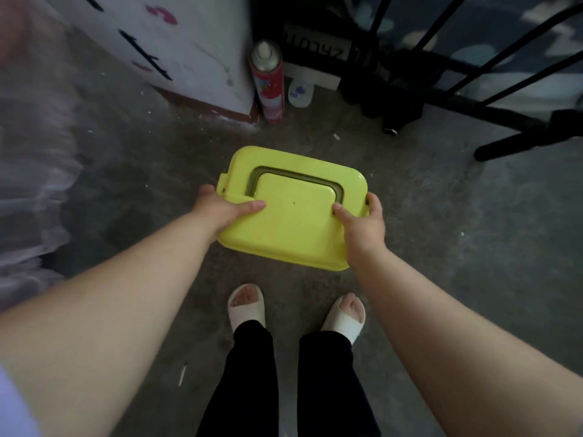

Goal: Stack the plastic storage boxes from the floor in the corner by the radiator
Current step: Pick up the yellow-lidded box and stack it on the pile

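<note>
Concrete floor (441, 247) | yellow box (293, 212) gripped between left hand (220, 209), right hand (362, 225)

bare forearms; black trousers (252, 380); white open-toe slippers (246, 305).

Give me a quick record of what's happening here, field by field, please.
Held item: yellow box, lid on, recessed handle folded flat
Left hand: grips its left end, thumb on the lid
Right hand: grips its right end, thumb on the lid
Beyond it: pink spray can standing by a white cabinet corner
Right side: black metal rack
Underfoot: grey concrete floor, white slippers
</note>
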The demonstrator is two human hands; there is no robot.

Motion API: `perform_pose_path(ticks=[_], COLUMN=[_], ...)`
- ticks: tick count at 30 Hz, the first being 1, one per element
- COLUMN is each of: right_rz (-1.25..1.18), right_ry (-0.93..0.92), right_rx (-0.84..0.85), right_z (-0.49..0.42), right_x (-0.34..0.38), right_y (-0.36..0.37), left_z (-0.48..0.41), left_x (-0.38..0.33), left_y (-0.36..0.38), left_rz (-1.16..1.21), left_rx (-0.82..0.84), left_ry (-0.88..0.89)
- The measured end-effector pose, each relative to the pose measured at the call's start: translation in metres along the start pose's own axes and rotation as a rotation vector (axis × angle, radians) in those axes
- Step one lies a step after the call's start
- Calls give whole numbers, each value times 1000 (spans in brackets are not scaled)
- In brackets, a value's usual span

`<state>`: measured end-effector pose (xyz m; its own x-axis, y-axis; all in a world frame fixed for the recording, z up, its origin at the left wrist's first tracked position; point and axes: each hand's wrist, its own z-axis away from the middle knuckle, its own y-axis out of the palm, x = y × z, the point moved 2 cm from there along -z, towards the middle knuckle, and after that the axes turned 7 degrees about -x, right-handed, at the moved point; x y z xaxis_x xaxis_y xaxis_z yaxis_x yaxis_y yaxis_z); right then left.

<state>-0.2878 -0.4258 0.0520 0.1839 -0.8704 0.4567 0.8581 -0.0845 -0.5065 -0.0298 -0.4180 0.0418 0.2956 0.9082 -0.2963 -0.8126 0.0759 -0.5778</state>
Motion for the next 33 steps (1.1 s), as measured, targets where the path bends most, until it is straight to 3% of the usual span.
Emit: perform_pose_path(ticks=[17,25,33], right_rz=[-38,-152,-277], right_ry=[-247,-311,-421], right_rx=[-105,-192,-286], right_z=[215,306,378], right_x=[167,213,244], right_y=[-231,-298,-359], left_z=[283,377,446], left_x=[-125,-170,-223], left_y=[-137,-198,-254], left_rz=[-22,-96,-130], left_rx=[-17,-35,5], left_ry=[282,422,685])
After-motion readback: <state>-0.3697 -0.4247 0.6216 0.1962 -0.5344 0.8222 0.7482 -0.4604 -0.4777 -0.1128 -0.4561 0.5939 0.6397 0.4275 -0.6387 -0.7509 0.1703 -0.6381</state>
